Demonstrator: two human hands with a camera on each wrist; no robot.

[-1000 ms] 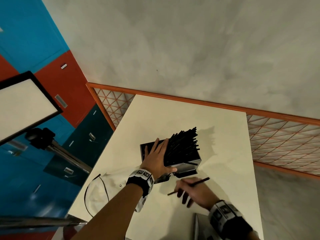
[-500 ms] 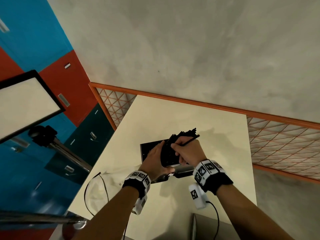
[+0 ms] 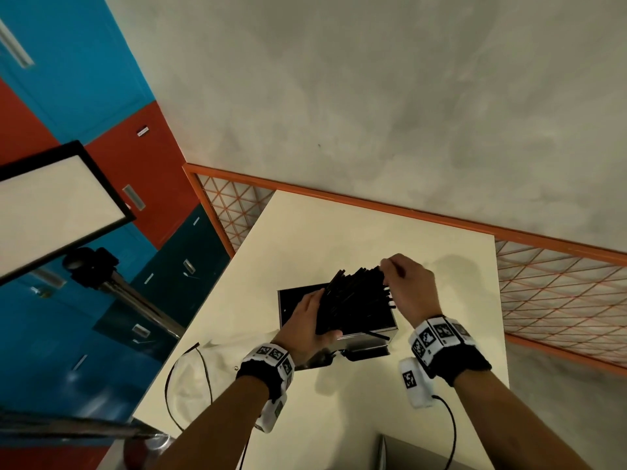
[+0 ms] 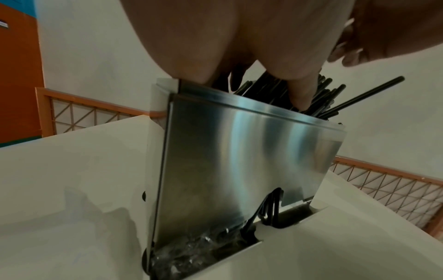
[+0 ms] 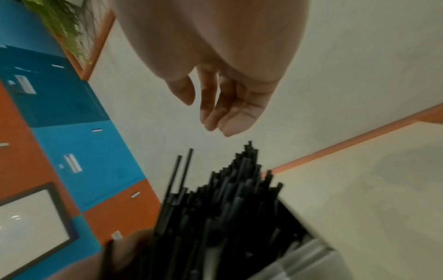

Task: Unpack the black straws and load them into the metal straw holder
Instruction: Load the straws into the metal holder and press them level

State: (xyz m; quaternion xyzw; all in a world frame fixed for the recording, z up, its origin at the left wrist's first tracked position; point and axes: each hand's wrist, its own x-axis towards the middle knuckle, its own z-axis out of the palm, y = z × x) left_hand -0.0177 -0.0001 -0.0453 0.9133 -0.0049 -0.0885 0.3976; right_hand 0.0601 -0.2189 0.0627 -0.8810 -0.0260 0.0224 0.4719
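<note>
Left hand clasps the straw bundle; right hand hovers slack over its tips.

The left hand (image 3: 310,320) curls its fingers and thumb round the black straws (image 3: 353,301), which stand leaning in the metal straw holder (image 3: 368,332) near the middle of the table. The right hand (image 3: 409,290) hangs just above the straw tops with loosely bent fingers and nothing visible between them in the wrist view; 0.5 s ago it pinched 1 straw over the bundle, and 1 s ago it held that straw low on the table while the left hand lay flat against the holder. The holder's black lid (image 3: 297,300) stands open behind the left hand. The cream table (image 3: 339,239) abuts an orange-framed mesh railing (image 3: 556,283); beyond lie a grey floor, blue and red lockers (image 3: 112,106), and a framed white panel (image 3: 51,205) on a stand.
</note>
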